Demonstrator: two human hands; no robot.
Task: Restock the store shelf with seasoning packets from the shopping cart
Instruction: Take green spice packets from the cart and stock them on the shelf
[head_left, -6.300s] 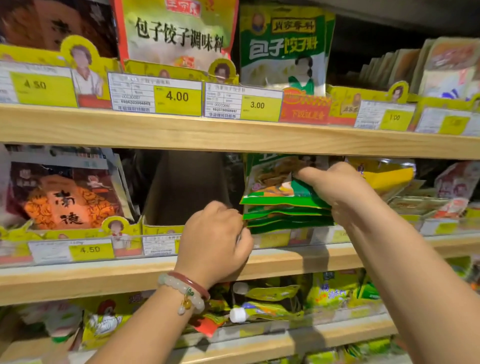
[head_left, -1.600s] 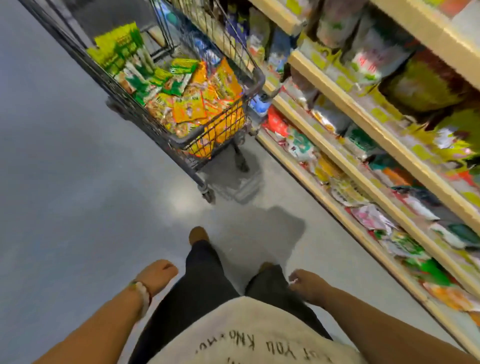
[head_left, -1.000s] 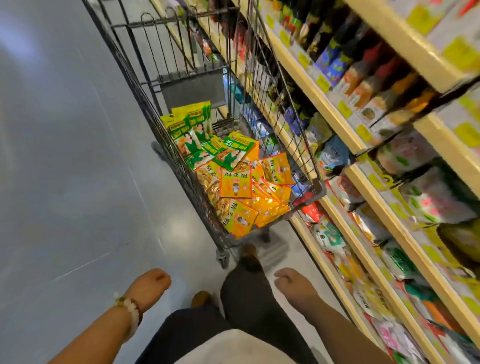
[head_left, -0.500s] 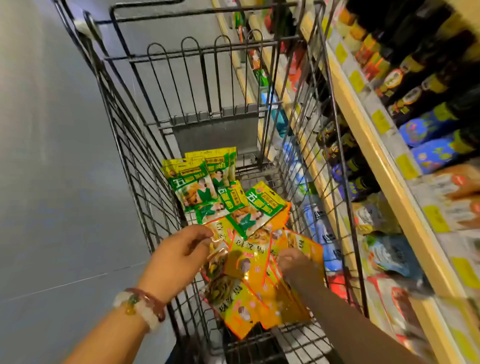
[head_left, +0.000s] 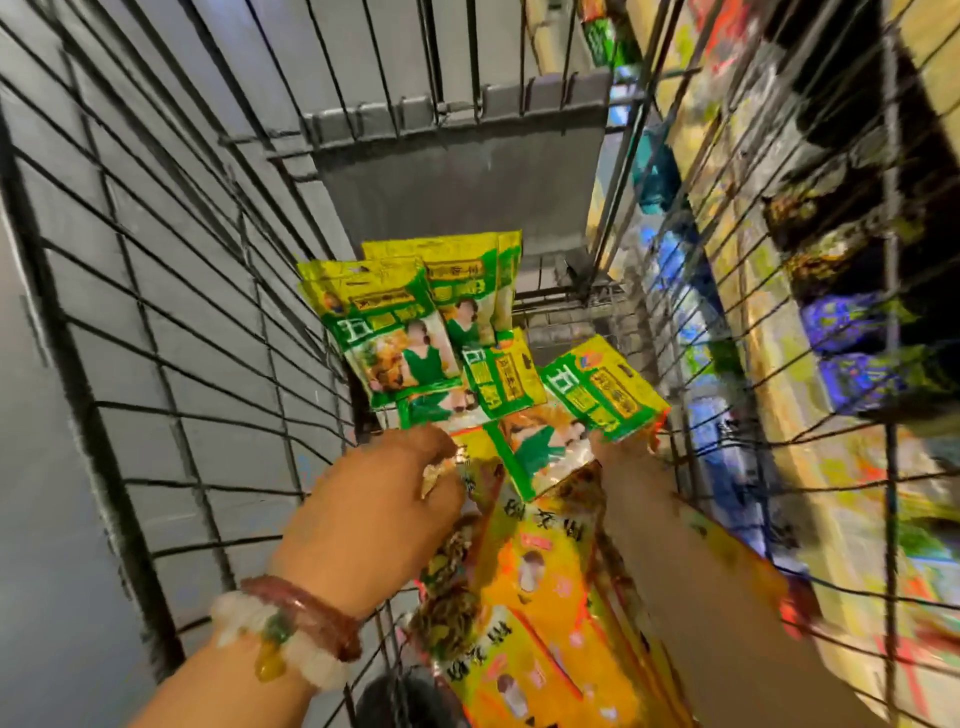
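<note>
Seasoning packets lie in a heap on the floor of the shopping cart (head_left: 156, 332) under both my hands: green packets (head_left: 400, 343) propped at the far end, orange-yellow packets (head_left: 540, 597) spread nearer me. My left hand (head_left: 384, 499), wrist ringed by a red bangle (head_left: 306, 613) and a pale bead bracelet (head_left: 291, 649), is down among them where the two colours meet, its fingers curled over the edge of a packet there; blur keeps me from telling whether they have closed on it. My right hand (head_left: 618, 457) is tucked beneath a tilted green packet (head_left: 540, 452), its fingers hidden, so I cannot tell its grip. Half a second ago my hands were only arriving above the orange-yellow pile; now my head is lower, the cart fills my sight, and both hands have gone further forward to the green ones. The green packets carry a large white 五; the rest of the print is too smeared to read. The store shelf (head_left: 841, 467) runs along my right, blurred.
</note>
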